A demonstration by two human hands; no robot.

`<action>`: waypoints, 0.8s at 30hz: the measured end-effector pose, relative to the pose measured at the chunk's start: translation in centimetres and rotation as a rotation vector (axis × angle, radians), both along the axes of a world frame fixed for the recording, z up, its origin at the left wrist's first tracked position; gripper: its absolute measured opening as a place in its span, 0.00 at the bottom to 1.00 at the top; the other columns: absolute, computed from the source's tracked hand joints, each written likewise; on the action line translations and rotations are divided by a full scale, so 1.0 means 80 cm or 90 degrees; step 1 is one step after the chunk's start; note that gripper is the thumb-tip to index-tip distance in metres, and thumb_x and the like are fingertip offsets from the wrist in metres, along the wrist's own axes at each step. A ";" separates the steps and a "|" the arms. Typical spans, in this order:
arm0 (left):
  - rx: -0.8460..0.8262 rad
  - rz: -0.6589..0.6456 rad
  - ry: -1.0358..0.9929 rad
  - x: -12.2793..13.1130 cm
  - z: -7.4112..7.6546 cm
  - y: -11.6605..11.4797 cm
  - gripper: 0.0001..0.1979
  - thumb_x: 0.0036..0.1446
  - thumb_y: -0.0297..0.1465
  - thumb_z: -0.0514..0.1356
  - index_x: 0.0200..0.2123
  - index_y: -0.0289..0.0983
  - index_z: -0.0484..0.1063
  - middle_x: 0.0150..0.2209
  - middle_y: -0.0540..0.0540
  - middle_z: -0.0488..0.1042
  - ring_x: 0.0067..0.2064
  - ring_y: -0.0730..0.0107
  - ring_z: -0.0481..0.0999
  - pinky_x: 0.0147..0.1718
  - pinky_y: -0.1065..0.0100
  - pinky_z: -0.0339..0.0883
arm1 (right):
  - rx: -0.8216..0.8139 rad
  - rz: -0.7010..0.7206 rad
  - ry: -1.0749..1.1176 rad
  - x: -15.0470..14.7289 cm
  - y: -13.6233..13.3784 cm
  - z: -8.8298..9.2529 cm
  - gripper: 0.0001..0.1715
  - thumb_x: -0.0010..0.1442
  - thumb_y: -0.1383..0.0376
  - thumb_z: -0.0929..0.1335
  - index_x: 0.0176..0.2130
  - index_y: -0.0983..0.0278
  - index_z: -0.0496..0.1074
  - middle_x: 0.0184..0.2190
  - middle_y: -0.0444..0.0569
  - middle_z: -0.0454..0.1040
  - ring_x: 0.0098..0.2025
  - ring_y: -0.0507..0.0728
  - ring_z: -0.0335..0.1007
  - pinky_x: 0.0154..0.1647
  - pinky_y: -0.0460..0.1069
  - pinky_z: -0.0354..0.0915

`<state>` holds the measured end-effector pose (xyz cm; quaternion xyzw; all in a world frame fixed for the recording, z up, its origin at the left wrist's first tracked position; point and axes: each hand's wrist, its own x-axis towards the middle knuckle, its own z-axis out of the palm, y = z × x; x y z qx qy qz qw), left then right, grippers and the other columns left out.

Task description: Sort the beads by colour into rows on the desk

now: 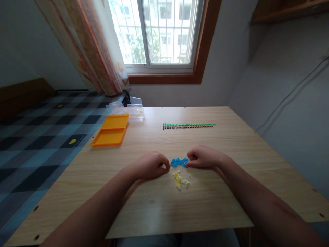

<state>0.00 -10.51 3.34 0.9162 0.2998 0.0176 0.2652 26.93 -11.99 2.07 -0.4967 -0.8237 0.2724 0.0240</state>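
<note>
A small pile of blue pieces (178, 162) lies on the wooden table between my two hands. My left hand (154, 164) rests at the pile's left edge, thumb and fingertips pinched together; whatever they hold is too small to make out. At the right edge, my right hand (202, 157) is also closed in a pinch beside the blue pieces, and its fingertips' contents cannot be told. Nearer to me, a loose heap of yellow and cream pieces (180, 180) sits just below the blue ones.
Toward the back, a row of green pieces (185, 125) runs along a row of dark brown pieces (187, 127). An orange tray (110, 136) lies at the left, with clear plastic holders (135, 111) behind it. A checkered bed (51, 137) adjoins the table (144, 212).
</note>
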 end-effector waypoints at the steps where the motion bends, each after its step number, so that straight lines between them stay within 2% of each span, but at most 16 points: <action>1: 0.009 0.026 -0.016 0.002 -0.005 0.002 0.11 0.55 0.25 0.57 0.35 0.40 0.80 0.33 0.49 0.79 0.33 0.70 0.74 0.33 0.70 0.63 | 0.020 0.001 0.007 -0.002 0.000 -0.003 0.21 0.56 0.52 0.69 0.23 0.65 0.67 0.19 0.40 0.62 0.24 0.49 0.49 0.25 0.47 0.44; 5: 0.046 0.076 -0.082 0.008 -0.017 0.006 0.10 0.58 0.27 0.57 0.36 0.40 0.79 0.33 0.48 0.77 0.34 0.69 0.73 0.36 0.68 0.63 | 0.083 -0.007 0.069 -0.003 0.003 -0.012 0.22 0.59 0.53 0.68 0.22 0.65 0.65 0.19 0.39 0.60 0.24 0.49 0.49 0.26 0.47 0.44; 8: 0.103 0.110 -0.124 0.006 -0.015 0.008 0.06 0.57 0.28 0.60 0.37 0.39 0.76 0.35 0.47 0.74 0.36 0.68 0.71 0.36 0.68 0.63 | 0.118 -0.025 0.127 0.002 0.005 -0.015 0.21 0.60 0.54 0.68 0.24 0.65 0.65 0.20 0.40 0.62 0.25 0.49 0.53 0.27 0.46 0.46; 10: 0.134 0.114 -0.108 0.003 -0.011 0.010 0.03 0.56 0.31 0.62 0.34 0.38 0.73 0.33 0.48 0.72 0.36 0.67 0.70 0.34 0.68 0.61 | 0.138 -0.031 0.140 0.005 0.006 -0.013 0.19 0.58 0.53 0.70 0.27 0.65 0.67 0.22 0.40 0.64 0.26 0.49 0.54 0.28 0.46 0.47; 12: 0.134 0.081 -0.058 0.001 -0.007 0.012 0.09 0.55 0.35 0.64 0.29 0.37 0.69 0.30 0.50 0.70 0.33 0.68 0.68 0.31 0.69 0.58 | 0.158 -0.023 0.146 0.004 0.004 -0.011 0.19 0.55 0.52 0.72 0.31 0.64 0.69 0.25 0.41 0.66 0.27 0.50 0.57 0.30 0.46 0.50; 15: 0.114 0.020 -0.004 -0.001 -0.008 0.016 0.14 0.55 0.38 0.64 0.24 0.37 0.67 0.28 0.50 0.68 0.30 0.70 0.66 0.28 0.69 0.55 | 0.212 0.026 0.184 -0.005 0.002 -0.012 0.23 0.52 0.51 0.74 0.42 0.63 0.72 0.35 0.48 0.72 0.37 0.56 0.65 0.39 0.48 0.58; 18: 0.129 0.021 -0.005 0.000 -0.014 0.019 0.13 0.56 0.38 0.63 0.25 0.37 0.68 0.28 0.51 0.68 0.30 0.71 0.66 0.28 0.69 0.55 | 0.257 0.092 0.205 -0.018 0.001 -0.019 0.30 0.54 0.50 0.73 0.51 0.62 0.71 0.46 0.54 0.72 0.48 0.62 0.65 0.52 0.55 0.59; 24: 0.136 0.059 -0.058 0.003 -0.029 0.027 0.12 0.55 0.36 0.61 0.24 0.37 0.67 0.26 0.51 0.69 0.28 0.71 0.65 0.28 0.69 0.52 | 0.296 0.118 0.176 -0.040 0.005 -0.031 0.28 0.60 0.51 0.70 0.56 0.60 0.70 0.48 0.54 0.72 0.51 0.63 0.64 0.55 0.59 0.56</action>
